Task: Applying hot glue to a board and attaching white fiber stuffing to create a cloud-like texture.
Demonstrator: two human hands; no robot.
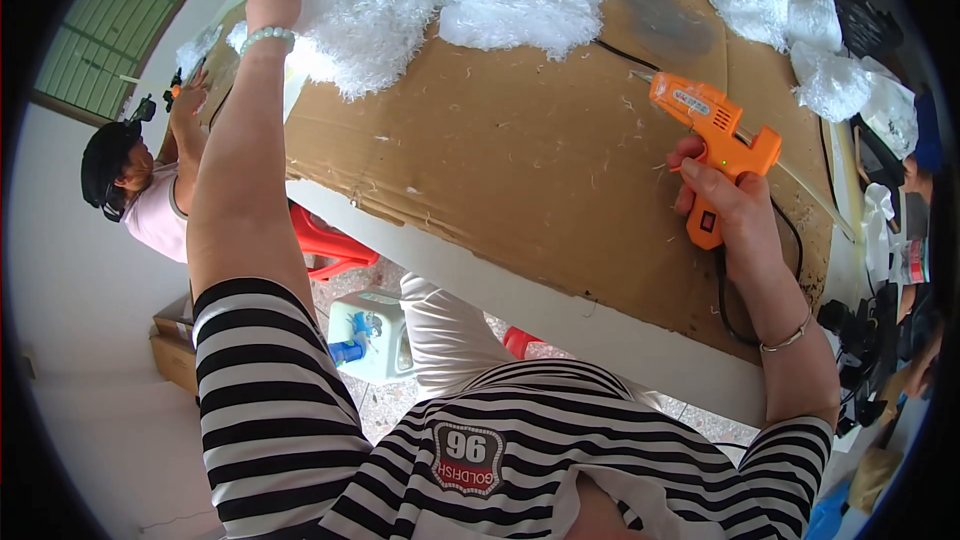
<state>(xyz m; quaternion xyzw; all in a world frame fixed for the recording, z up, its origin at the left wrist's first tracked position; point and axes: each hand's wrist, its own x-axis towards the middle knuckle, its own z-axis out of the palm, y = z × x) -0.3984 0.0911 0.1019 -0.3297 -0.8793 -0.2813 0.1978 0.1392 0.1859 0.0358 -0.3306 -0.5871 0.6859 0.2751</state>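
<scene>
My right hand (725, 190) wraps the orange glue gun (712, 112), nozzle toward ten o'clock; white fringed plastic (375, 10) lies that way, nearer my curled left hand (275, 2), whose grip I can't make out.

White-edged table (560, 322), brown cardboard sheet (490, 160) on top, frayed white bundles (525, 2) toward the far side, scattered shreds (383, 138)

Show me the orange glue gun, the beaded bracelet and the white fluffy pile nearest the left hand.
Orange glue gun (727, 132), head view: body's side.
Beaded bracelet (268, 33), head view: middle beads.
White fluffy pile (372, 15), head view: central strands.
</scene>
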